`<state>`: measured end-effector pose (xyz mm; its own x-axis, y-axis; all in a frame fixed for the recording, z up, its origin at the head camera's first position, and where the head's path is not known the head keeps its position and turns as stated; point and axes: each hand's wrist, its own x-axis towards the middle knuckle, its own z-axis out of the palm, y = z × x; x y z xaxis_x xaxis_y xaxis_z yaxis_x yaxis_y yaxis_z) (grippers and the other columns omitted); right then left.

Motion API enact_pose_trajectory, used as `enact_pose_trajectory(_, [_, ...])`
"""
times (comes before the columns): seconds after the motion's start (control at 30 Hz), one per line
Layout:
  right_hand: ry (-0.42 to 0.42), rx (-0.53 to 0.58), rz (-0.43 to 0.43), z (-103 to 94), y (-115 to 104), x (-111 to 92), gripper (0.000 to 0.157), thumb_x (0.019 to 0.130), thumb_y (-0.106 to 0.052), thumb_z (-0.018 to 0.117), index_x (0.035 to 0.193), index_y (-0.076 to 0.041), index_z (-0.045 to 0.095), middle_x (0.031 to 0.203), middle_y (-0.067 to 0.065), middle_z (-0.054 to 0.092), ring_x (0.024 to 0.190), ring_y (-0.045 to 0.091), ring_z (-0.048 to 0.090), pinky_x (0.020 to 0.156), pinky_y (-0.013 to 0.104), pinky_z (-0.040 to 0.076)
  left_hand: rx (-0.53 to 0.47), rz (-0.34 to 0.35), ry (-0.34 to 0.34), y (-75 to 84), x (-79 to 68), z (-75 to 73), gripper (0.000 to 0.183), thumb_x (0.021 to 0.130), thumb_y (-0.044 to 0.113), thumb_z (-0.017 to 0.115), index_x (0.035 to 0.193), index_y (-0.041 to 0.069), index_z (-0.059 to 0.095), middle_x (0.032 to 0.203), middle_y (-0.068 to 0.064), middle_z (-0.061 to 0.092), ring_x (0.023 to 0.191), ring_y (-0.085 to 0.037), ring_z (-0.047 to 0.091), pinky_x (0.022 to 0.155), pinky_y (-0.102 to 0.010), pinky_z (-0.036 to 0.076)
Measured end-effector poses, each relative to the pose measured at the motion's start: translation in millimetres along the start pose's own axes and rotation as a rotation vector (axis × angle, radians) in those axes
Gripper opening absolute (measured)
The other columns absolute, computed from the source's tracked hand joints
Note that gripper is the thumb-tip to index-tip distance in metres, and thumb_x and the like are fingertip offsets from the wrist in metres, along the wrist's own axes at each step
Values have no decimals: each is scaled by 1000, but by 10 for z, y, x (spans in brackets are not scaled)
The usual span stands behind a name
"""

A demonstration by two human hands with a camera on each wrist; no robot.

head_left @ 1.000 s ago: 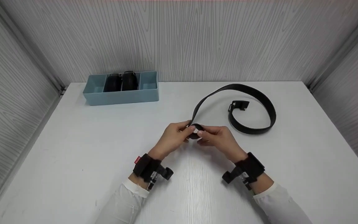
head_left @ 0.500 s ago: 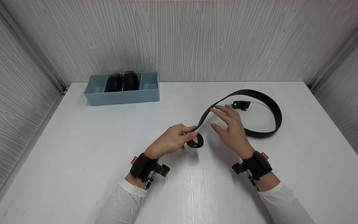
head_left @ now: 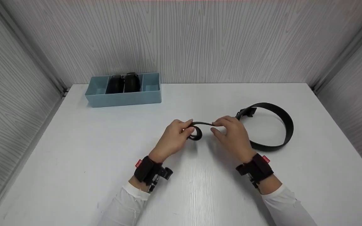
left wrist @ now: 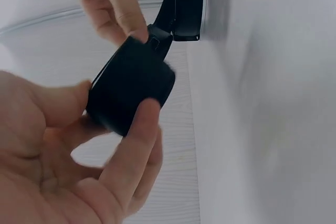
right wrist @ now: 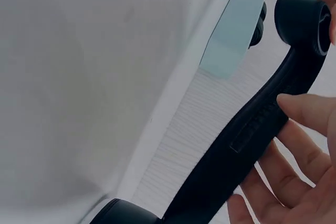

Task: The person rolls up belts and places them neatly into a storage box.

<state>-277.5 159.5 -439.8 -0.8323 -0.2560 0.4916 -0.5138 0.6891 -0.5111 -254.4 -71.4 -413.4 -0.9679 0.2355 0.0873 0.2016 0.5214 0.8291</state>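
Observation:
A black belt (head_left: pixel 287 125) curves over the right of the white table, its buckle (head_left: pixel 249 112) partly behind the strap. My left hand (head_left: pixel 172 138) pinches the rolled end (left wrist: pixel 131 85) of the belt between thumb and fingers. Further along the strap, my right hand (head_left: pixel 233 136) holds the belt, its thumb on one face and its fingers behind, as the right wrist view shows. Between the two hands a short stretch of strap (right wrist: pixel 252 124) runs nearly level in the head view.
At the back left stands a blue divided box (head_left: pixel 123 99). Two black rolled items (head_left: pixel 132 83) with metal loops sit in its middle compartments. A grey wood-grain wall (head_left: pixel 187 40) rises behind the table (head_left: pixel 74 150).
My right hand left the roll, opened toward the strap, then came down and took hold of it. My left hand kept the roll. The belt's large loop shifted right and toward me.

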Motion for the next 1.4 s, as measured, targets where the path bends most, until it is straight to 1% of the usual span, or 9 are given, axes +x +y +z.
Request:
enact_pose_trajectory(0.2, [-115, 181, 65, 11, -57, 3, 10, 96, -14, 75, 102, -6, 77, 110, 7, 74, 104, 23, 70, 89, 39, 57, -86, 29, 157, 31, 20, 93, 46, 107, 20, 59, 149, 2, 53, 124, -19, 55, 101, -25, 57, 84, -35, 49])
enact_pose_trajectory(0.33, [-225, 377, 194, 33, -66, 3, 19, 104, -25, 65, 103, -6, 70, 129, 12, 71, 116, 24, 67, 93, 41, 56, -166, 49, 207, 56, 63, 181, 47, 107, 19, 58, 150, 1, 51, 126, -18, 54, 103, -24, 60, 87, -34, 52])
enact_pose_trajectory(0.4, [-245, 470, 262, 39, -66, 0, 23, 106, -28, 63, 105, -5, 65, 133, 13, 69, 120, 25, 65, 94, 39, 54, -215, 55, 232, 75, 98, 233, 47, 107, 19, 58, 150, 2, 51, 127, -18, 53, 104, -24, 61, 88, -33, 53])
enact_pose_trajectory(0.6, [-188, 775, 379, 72, -83, -1, 22, 104, -17, 65, 116, 0, 57, 111, 14, 71, 102, 21, 65, 84, 28, 53, -355, 69, 292, 85, 144, 356, 46, 107, 17, 57, 151, 2, 50, 129, -20, 53, 108, -26, 64, 91, -30, 56])
enact_pose_trajectory(0.7, [-188, 897, 425, 93, -87, 0, 28, 104, -14, 64, 127, -1, 54, 114, 12, 70, 99, 20, 64, 80, 28, 53, -368, 77, 302, 74, 136, 383, 46, 107, 16, 57, 150, 1, 51, 129, -20, 53, 108, -27, 63, 92, -29, 56])
enact_pose_trajectory(0.83, [-183, 983, 492, 106, -119, 1, 37, 104, -11, 63, 138, -1, 53, 123, 10, 67, 104, 20, 65, 81, 30, 56, -382, 89, 304, 46, 122, 409, 46, 107, 16, 57, 150, 0, 51, 127, -20, 53, 108, -27, 64, 92, -27, 56])
enact_pose_trajectory(1.0, [-124, 1003, 517, 130, -151, 2, 29, 103, -5, 63, 130, 3, 57, 118, 9, 68, 103, 19, 66, 80, 30, 58, -389, 92, 314, 36, 105, 447, 45, 108, 16, 56, 150, -1, 50, 125, -20, 54, 106, -27, 65, 91, -27, 56])
enact_pose_trajectory(1.17, [-120, 950, 509, 133, -119, 6, 26, 103, -8, 64, 126, 2, 59, 115, 9, 69, 100, 20, 66, 79, 29, 58, -358, 45, 263, 32, 129, 436, 46, 109, 19, 53, 152, 2, 49, 124, -19, 53, 106, -26, 64, 91, -29, 56])
enact_pose_trajectory(1.4, [-247, 858, 469, 31, -11, 38, 32, 103, -15, 66, 129, 2, 61, 119, 10, 68, 103, 21, 65, 82, 30, 56, -272, 2, 25, 0, 160, 203, 46, 110, 19, 52, 155, 7, 48, 125, -20, 54, 107, -30, 65, 91, -31, 57])
